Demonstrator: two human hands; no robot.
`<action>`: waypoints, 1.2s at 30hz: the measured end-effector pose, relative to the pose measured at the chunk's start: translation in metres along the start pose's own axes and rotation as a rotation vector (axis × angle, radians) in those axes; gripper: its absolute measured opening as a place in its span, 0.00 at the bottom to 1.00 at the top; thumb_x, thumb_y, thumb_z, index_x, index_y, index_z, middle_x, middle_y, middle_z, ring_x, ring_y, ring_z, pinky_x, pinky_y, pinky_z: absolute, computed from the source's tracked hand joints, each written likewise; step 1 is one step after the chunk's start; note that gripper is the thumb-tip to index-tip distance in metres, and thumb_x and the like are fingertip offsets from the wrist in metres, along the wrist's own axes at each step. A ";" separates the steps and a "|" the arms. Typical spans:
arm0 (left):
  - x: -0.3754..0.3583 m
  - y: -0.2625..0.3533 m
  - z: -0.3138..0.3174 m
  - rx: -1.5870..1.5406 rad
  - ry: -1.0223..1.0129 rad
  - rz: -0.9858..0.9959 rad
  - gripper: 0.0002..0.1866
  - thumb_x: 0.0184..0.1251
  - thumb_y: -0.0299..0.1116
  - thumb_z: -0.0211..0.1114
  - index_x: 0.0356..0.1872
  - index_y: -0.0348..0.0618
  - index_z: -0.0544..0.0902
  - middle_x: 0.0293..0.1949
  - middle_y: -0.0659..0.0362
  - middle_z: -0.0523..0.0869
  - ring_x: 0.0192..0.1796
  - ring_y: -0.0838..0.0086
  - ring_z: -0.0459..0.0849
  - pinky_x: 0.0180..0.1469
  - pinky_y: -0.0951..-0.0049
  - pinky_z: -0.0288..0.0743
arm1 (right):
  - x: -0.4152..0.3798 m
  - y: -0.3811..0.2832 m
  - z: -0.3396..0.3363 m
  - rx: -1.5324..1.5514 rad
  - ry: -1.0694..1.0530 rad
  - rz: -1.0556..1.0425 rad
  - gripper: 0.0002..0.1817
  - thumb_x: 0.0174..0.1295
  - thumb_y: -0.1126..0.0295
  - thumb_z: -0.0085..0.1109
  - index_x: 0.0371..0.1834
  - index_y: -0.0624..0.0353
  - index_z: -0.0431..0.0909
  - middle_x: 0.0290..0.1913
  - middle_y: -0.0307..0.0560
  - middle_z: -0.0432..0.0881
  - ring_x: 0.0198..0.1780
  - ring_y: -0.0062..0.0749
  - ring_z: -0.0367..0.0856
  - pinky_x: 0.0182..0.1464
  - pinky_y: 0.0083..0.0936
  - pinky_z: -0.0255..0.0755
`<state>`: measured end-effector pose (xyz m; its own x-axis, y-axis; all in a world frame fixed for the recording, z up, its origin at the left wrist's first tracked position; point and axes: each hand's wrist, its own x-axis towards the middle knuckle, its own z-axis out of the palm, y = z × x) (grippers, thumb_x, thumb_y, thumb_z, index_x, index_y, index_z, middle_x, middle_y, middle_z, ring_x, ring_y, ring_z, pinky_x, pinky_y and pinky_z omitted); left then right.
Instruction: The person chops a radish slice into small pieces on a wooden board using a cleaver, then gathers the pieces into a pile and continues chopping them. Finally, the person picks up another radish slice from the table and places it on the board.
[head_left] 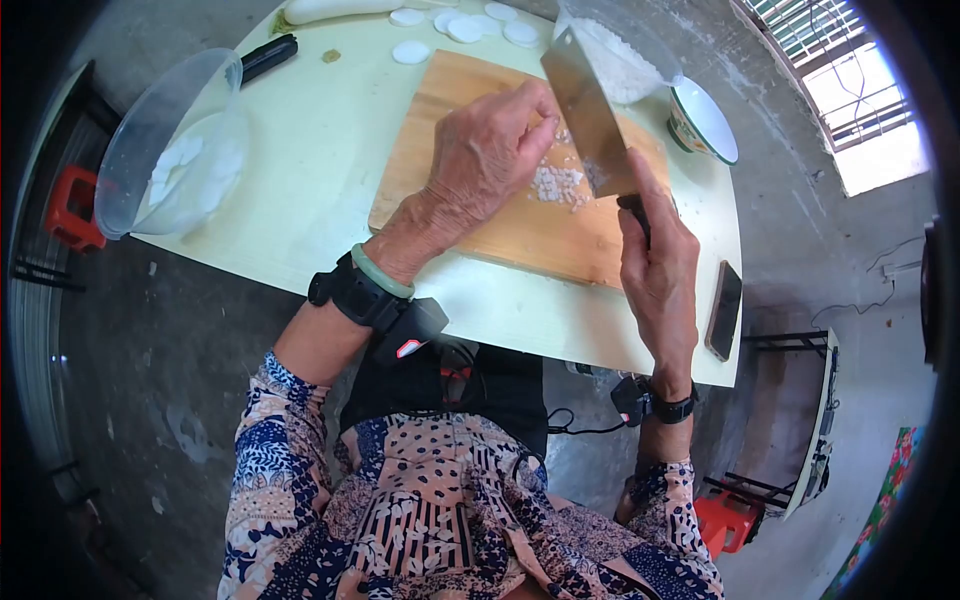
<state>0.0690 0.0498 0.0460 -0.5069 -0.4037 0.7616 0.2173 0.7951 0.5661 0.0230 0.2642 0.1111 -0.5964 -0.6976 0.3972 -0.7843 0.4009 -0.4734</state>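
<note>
Head view. L hand [490, 145] over upper-mid part of wooden board [520, 240], fingers curled in, thumb close to index; can't tell if anything's pinched betw. them. R hand [662, 255] closed round dark handle of cleaver [590, 120], index finger laid fwd. along the blade; handle mostly hidden in grip. Blade tilted, broad face showing, far end up & away from person, over R part of board.

Chopped white bits [557, 185] in a small loose heap on board, betw. the hands: just R of L hand's thumb side, just L of blade's near end. A few stray bits farther up, partly hidden by blade.

Round abt. on desk [290, 225]: white slices [463, 28] scattered past board's far edge, long white veg. [340, 8] far L, black-handled item [268, 58] nr. clear basin [125, 170] w/ white pieces showing thru, at L edge. Clear bag [612, 60] of white stuff beyond blade; bowl [707, 120] far R, well apart from L hand. Phone [724, 310] flat nr. R edge, just beside R wrist.
</note>
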 end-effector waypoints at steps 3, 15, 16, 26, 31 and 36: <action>0.000 0.002 0.001 -0.009 0.008 0.016 0.04 0.72 0.30 0.69 0.42 0.46 0.83 0.24 0.59 0.83 0.25 0.70 0.85 0.30 0.67 0.77 | 0.000 0.002 0.003 -0.019 0.080 -0.044 0.34 0.72 0.85 0.55 0.81 0.52 0.70 0.51 0.61 0.87 0.40 0.38 0.84 0.49 0.30 0.79; 0.001 0.001 0.002 0.023 0.003 0.003 0.04 0.71 0.29 0.70 0.43 0.46 0.83 0.24 0.59 0.84 0.25 0.70 0.85 0.30 0.67 0.77 | -0.001 0.000 0.002 0.066 -0.020 0.055 0.33 0.73 0.83 0.54 0.81 0.53 0.68 0.56 0.68 0.85 0.49 0.58 0.88 0.54 0.46 0.79; 0.001 0.002 0.002 0.016 0.007 0.012 0.04 0.71 0.29 0.70 0.42 0.46 0.83 0.24 0.59 0.84 0.25 0.70 0.85 0.30 0.67 0.78 | -0.002 0.002 0.005 0.064 -0.019 0.060 0.33 0.73 0.83 0.54 0.81 0.53 0.68 0.56 0.68 0.85 0.49 0.58 0.88 0.54 0.46 0.79; 0.001 0.000 0.000 0.001 -0.002 -0.006 0.04 0.71 0.29 0.70 0.42 0.45 0.83 0.24 0.59 0.84 0.26 0.70 0.85 0.30 0.67 0.78 | -0.004 0.008 0.004 0.076 -0.008 0.061 0.33 0.72 0.84 0.55 0.81 0.53 0.69 0.56 0.63 0.86 0.47 0.52 0.88 0.54 0.39 0.80; 0.001 0.002 0.003 -0.016 0.005 0.022 0.04 0.71 0.29 0.69 0.42 0.45 0.83 0.24 0.59 0.83 0.25 0.70 0.85 0.30 0.66 0.77 | -0.005 0.009 0.005 0.047 -0.062 0.108 0.34 0.73 0.84 0.54 0.82 0.52 0.67 0.58 0.66 0.85 0.52 0.57 0.88 0.57 0.43 0.79; 0.002 0.000 0.001 0.003 0.002 0.018 0.04 0.71 0.29 0.69 0.42 0.46 0.83 0.24 0.59 0.83 0.26 0.70 0.85 0.30 0.67 0.78 | -0.005 0.010 0.010 -0.010 -0.097 0.055 0.34 0.73 0.83 0.54 0.82 0.53 0.67 0.59 0.68 0.85 0.51 0.58 0.88 0.57 0.41 0.80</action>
<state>0.0672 0.0497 0.0470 -0.5009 -0.3902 0.7725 0.2241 0.8037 0.5513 0.0200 0.2659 0.0971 -0.6193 -0.7286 0.2926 -0.7529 0.4454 -0.4846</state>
